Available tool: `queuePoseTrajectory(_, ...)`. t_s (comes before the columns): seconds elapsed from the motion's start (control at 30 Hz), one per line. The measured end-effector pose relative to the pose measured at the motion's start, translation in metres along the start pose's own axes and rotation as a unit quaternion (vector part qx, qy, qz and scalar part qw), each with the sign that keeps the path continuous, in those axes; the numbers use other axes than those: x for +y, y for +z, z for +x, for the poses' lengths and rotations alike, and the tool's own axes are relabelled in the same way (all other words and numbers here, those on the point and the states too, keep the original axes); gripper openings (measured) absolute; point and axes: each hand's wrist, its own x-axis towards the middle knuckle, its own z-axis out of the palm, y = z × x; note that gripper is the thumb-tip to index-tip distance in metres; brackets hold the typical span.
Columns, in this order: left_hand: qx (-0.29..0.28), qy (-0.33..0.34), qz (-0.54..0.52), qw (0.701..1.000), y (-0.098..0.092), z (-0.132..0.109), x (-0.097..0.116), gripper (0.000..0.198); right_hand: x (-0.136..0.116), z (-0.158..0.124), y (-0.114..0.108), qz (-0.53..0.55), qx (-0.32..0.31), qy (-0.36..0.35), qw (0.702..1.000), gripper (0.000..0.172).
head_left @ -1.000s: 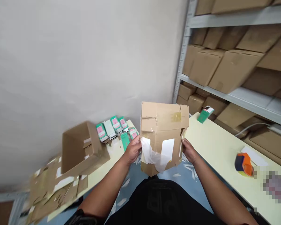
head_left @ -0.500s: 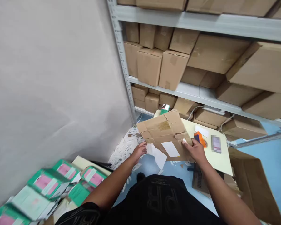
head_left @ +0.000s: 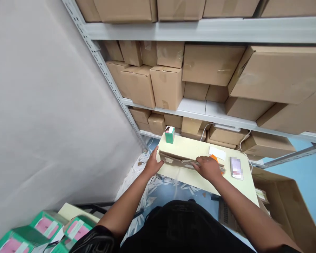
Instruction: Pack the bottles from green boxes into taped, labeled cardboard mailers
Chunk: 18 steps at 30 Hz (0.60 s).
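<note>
A brown cardboard box [head_left: 177, 161], flat in shape, is seen nearly edge-on over the pale yellow table [head_left: 189, 144]. My left hand [head_left: 152, 164] grips its left end, thumb on the near side. My right hand [head_left: 207, 167] is closed over its right part. Beneath the cardboard hangs a pale strip [head_left: 177, 181], blurred, perhaps paper. An orange object [head_left: 214, 157] lies behind my right hand, mostly covered by it. A green box [head_left: 170, 135] with a white top stands at the table's far left corner.
Metal shelves [head_left: 179, 31] full of cardboard boxes rise behind the table. White paper scraps [head_left: 131, 175] litter the floor at left. Green-and-pink boxes [head_left: 46, 226] are stacked at lower left. A large open carton [head_left: 287, 203] stands at right. A white sheet [head_left: 217, 153] lies on the table.
The cardboard has tipped from showing its broad labelled face to nearly edge-on, between both hands. The loose white paper by my left hand is now only a blurred strip below. The view has shifted.
</note>
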Motion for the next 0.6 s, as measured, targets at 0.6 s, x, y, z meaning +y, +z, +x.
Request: queuePoseTrajectory(0.6, -0.007, -0.087, -0.2, 0.976, 0.032, 0.037, -0.008, 0.027, 0.091, -0.018, 0.086, 0.483, 0.075, 0.316, 0.813, 0.064)
